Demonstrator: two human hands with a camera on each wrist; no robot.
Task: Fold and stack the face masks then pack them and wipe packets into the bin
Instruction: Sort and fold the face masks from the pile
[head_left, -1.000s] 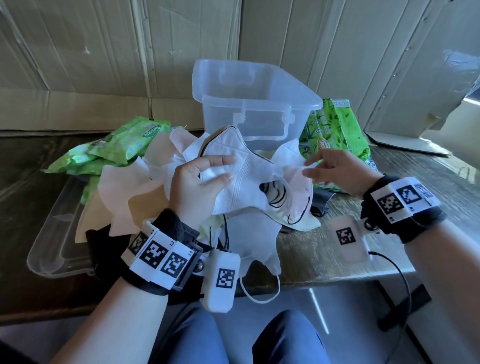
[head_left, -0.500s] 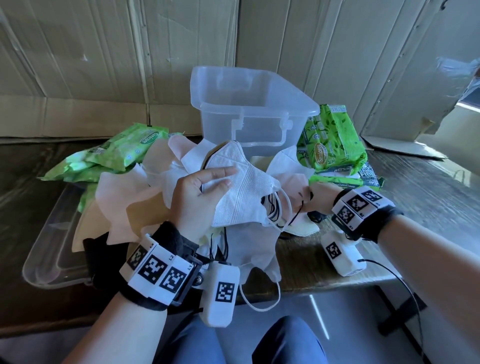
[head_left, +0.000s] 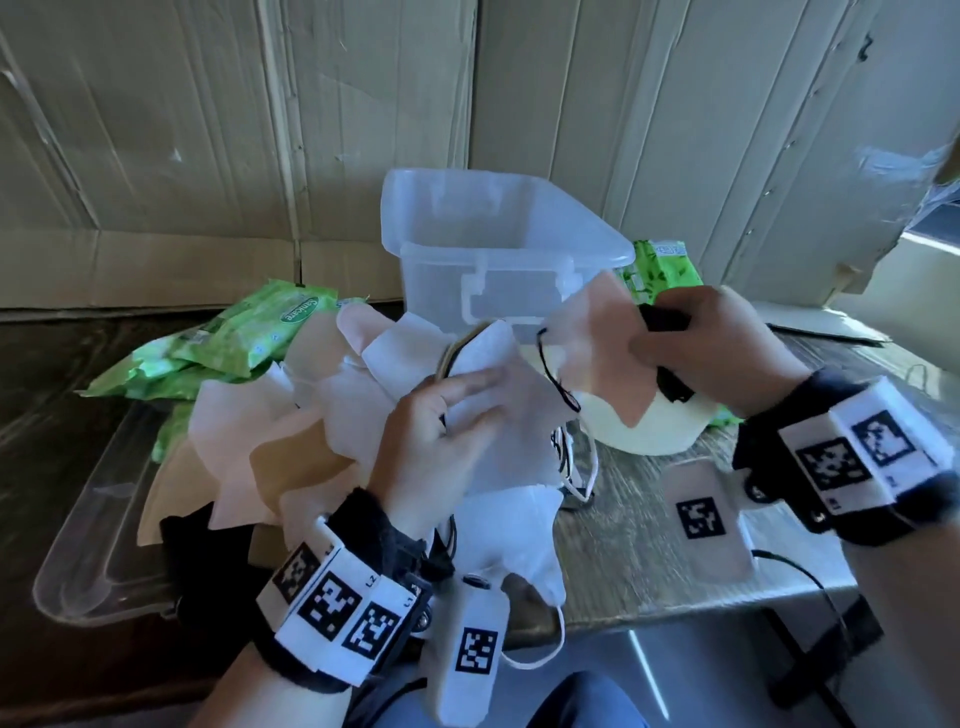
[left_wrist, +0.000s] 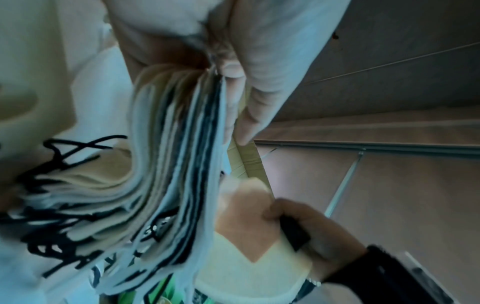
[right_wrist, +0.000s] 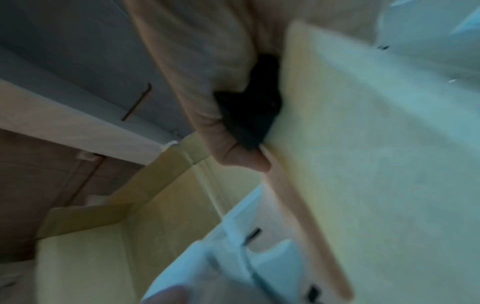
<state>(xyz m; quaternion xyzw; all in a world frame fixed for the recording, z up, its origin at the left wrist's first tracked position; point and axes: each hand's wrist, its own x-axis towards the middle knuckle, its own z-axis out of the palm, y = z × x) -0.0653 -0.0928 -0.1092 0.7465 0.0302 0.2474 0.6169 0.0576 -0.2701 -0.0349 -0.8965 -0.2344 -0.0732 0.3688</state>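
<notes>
My left hand (head_left: 457, 410) grips a stack of folded face masks (head_left: 498, 441) over the table's front; in the left wrist view the stack's layered edges (left_wrist: 176, 164) are white, beige and black. My right hand (head_left: 670, 343) is raised just right of the stack. It pinches a peach mask (head_left: 597, 353), a cream mask (head_left: 644, 431) and a black mask (head_left: 670, 384) together. The right wrist view shows its fingers (right_wrist: 233, 148) curled over the black mask (right_wrist: 249, 102) against the cream one (right_wrist: 363, 144). More loose masks (head_left: 260, 426) lie spread to the left.
A clear plastic bin (head_left: 498, 249) stands open behind the hands. Green wipe packets lie at the left (head_left: 249, 332) and behind my right hand (head_left: 660, 265). The bin's clear lid (head_left: 93, 545) lies at the table's left front. Cardboard walls close the back.
My right hand dipped to the table right of the stack, took hold of the peach, cream and black masks, and lifted them. My left hand kept holding the stack.
</notes>
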